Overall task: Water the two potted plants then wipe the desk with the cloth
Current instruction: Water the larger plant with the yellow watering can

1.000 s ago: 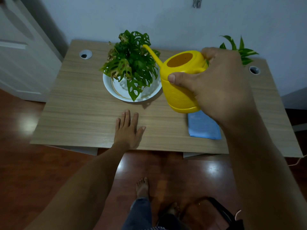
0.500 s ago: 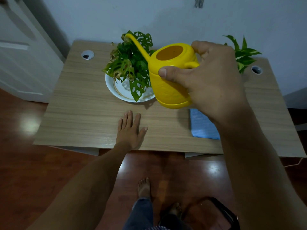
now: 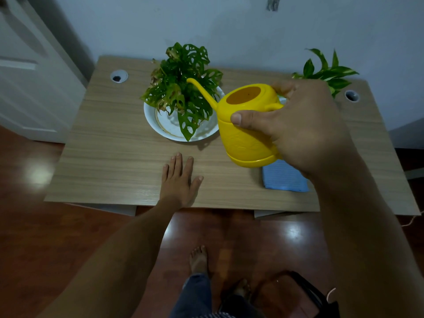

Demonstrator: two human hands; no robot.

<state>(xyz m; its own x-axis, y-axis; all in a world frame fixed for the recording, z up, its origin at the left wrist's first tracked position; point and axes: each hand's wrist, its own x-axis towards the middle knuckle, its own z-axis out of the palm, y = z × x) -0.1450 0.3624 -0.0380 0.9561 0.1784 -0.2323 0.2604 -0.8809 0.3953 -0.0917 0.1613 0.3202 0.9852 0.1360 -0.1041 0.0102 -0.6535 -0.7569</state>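
My right hand [image 3: 302, 127] grips a yellow watering can [image 3: 243, 125] by its handle, held above the desk [image 3: 110, 157]. Its thin spout reaches left over the leaves of a holey-leaved plant [image 3: 183, 88] that stands in a white dish [image 3: 160, 125] at the desk's middle. A second plant with striped leaves [image 3: 328, 72] shows at the back right, its pot hidden behind my hand. A folded blue cloth [image 3: 284, 180] lies near the front right, partly under my forearm. Flat on the desk's front edge rests my left hand [image 3: 179, 180], fingers spread, holding nothing.
Two round cable holes [image 3: 118, 76] [image 3: 351, 95] sit at the desk's back corners. A wall runs behind the desk and a white door [image 3: 27, 76] stands to the left. My bare feet [image 3: 198, 260] are on the glossy wooden floor, beside a dark bag [image 3: 305, 297].
The watering can has shifted left and tipped so its spout now lies over the holey-leaved plant. My left hand has stayed flat on the desk.
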